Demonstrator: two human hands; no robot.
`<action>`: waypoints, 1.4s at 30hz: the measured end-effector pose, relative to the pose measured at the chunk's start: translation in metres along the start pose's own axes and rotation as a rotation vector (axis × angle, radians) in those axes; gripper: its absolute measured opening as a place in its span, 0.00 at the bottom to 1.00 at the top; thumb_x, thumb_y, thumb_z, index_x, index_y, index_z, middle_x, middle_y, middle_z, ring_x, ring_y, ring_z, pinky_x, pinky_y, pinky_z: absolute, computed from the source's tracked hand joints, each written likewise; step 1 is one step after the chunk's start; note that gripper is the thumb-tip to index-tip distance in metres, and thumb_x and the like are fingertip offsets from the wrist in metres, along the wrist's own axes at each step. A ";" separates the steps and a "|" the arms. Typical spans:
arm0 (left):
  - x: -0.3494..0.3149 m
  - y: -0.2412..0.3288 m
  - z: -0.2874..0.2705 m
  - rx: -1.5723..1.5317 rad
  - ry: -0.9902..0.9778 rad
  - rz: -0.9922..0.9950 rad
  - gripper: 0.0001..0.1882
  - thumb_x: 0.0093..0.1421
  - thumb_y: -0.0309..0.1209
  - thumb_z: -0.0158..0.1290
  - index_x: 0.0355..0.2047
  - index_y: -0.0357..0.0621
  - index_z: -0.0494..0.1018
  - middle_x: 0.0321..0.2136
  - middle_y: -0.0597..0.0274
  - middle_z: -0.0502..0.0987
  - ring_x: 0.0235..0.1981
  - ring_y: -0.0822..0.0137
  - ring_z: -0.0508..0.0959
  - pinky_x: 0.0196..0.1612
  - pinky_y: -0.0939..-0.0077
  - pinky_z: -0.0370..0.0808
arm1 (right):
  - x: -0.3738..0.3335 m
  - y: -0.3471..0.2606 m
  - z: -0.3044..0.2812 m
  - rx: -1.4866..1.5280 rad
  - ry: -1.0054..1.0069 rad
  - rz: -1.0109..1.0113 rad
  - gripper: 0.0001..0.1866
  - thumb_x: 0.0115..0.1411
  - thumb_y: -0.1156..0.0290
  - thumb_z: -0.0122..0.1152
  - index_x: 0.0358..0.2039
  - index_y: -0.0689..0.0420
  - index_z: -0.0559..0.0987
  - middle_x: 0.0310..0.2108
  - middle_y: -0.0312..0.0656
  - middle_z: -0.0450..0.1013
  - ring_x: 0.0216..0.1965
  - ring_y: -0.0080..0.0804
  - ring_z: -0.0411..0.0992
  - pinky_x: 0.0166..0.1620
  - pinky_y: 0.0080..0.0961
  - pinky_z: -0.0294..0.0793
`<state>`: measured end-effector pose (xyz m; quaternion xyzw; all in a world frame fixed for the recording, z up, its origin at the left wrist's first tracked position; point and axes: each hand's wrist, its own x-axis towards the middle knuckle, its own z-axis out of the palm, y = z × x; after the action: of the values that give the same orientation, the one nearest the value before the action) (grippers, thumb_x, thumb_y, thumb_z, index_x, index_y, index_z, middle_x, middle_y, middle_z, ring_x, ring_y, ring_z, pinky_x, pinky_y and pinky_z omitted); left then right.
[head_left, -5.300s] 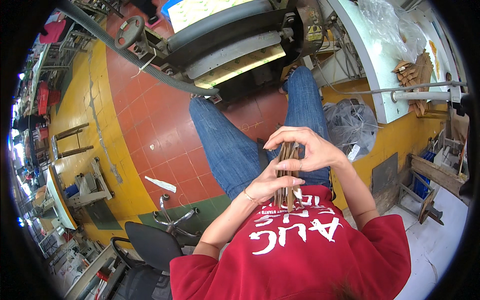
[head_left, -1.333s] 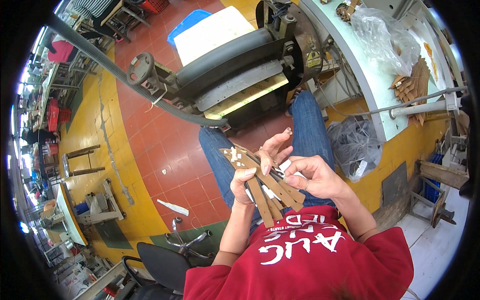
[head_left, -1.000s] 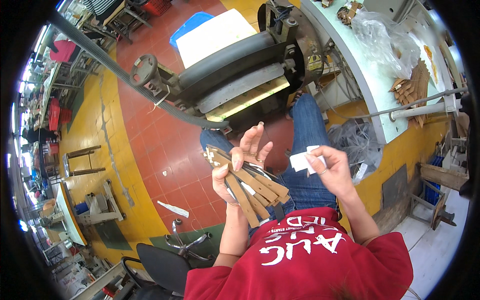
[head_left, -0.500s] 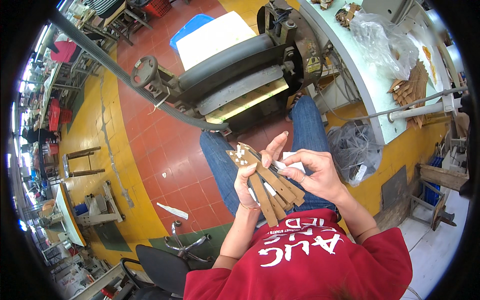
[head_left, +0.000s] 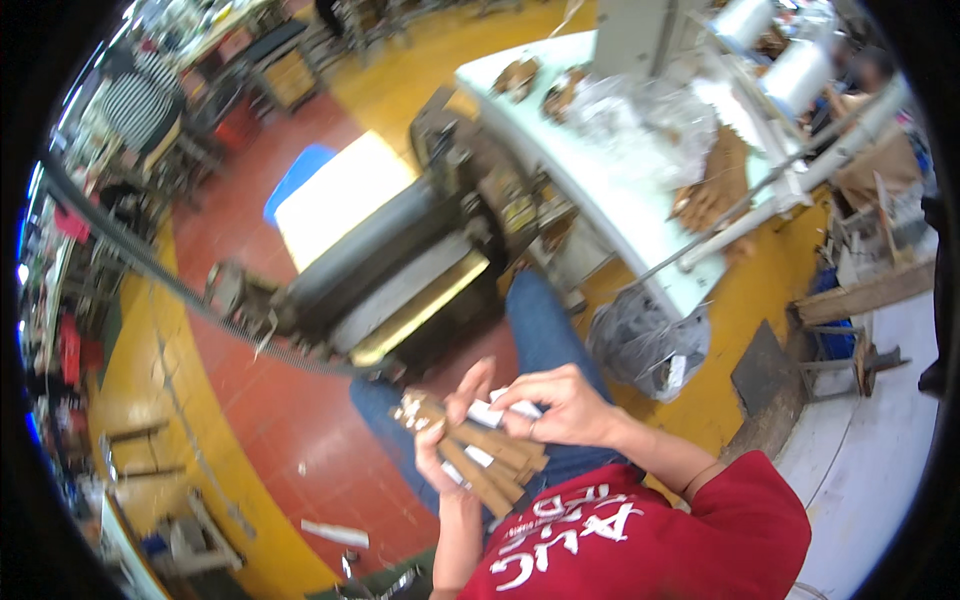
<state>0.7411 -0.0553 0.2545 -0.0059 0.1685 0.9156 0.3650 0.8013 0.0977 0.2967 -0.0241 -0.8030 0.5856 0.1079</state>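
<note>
My left hand (head_left: pixel 436 460) is closed around a fanned bundle of brown strips (head_left: pixel 487 487), held over my lap. Small white bits cluster at the bundle's upper end, and white pieces show between the strips. My right hand (head_left: pixel 566 408) pinches a white paper piece (head_left: pixel 528 408) beside the bundle. Another white piece (head_left: pixel 484 414) lies close to the raised fingers of my left hand; whether the two pieces are joined is too blurred to tell.
Ahead stands a dark roller machine (head_left: pixel 380 240) with a hose (head_left: pixel 150 265) and a pale board (head_left: pixel 345 195). The pale table (head_left: pixel 620 215) at right bears a clear plastic bag (head_left: pixel 650 125) and brown strips (head_left: pixel 718 180). Below it sits a grey plastic bag (head_left: pixel 645 340).
The view has swung to the right, so machine and hands appear shifted left and the hands lower. Both hands keep their grip; more white paper shows between them.
</note>
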 end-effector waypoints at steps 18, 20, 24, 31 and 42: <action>-0.006 0.023 -0.013 -0.086 0.141 -0.039 0.28 0.54 0.47 0.49 0.51 0.43 0.65 0.33 0.61 0.66 0.32 0.66 0.68 0.43 0.61 0.66 | 0.120 0.033 -0.230 -1.107 1.021 0.515 0.23 0.61 0.61 0.53 0.53 0.59 0.69 0.37 0.56 0.76 0.40 0.55 0.74 0.45 0.46 0.71; -0.006 0.021 -0.013 -0.101 0.173 -0.067 0.32 0.54 0.50 0.48 0.53 0.42 0.63 0.32 0.62 0.65 0.32 0.66 0.67 0.42 0.64 0.66 | 0.117 0.033 -0.228 -1.197 0.913 0.572 0.24 0.61 0.57 0.51 0.53 0.58 0.69 0.38 0.56 0.75 0.41 0.55 0.73 0.46 0.47 0.70; -0.004 0.024 -0.016 -0.179 0.132 -0.105 0.33 0.53 0.50 0.46 0.54 0.40 0.63 0.32 0.62 0.63 0.36 0.66 0.66 0.43 0.64 0.66 | 0.105 0.040 -0.231 -1.441 0.686 0.609 0.27 0.62 0.50 0.48 0.53 0.59 0.71 0.39 0.55 0.75 0.42 0.54 0.73 0.47 0.45 0.70; 0.004 0.034 -0.006 -0.321 -0.005 -0.085 0.24 0.54 0.46 0.44 0.46 0.44 0.64 0.35 0.57 0.65 0.40 0.61 0.68 0.46 0.61 0.69 | 0.090 0.057 -0.204 -1.871 0.864 0.161 0.27 0.62 0.50 0.48 0.53 0.58 0.72 0.47 0.54 0.72 0.55 0.55 0.64 0.60 0.50 0.56; 0.006 0.025 -0.020 -0.208 0.125 -0.030 0.19 0.58 0.42 0.44 0.44 0.42 0.66 0.43 0.52 0.70 0.55 0.54 0.66 0.58 0.56 0.64 | 0.026 0.003 -0.021 -0.399 0.300 -0.107 0.10 0.48 0.72 0.69 0.31 0.60 0.79 0.30 0.43 0.76 0.33 0.34 0.74 0.37 0.27 0.73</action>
<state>0.7173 -0.0747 0.2428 -0.1034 0.0950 0.9205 0.3647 0.7798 0.1221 0.3038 -0.0891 -0.8778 0.3988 0.2499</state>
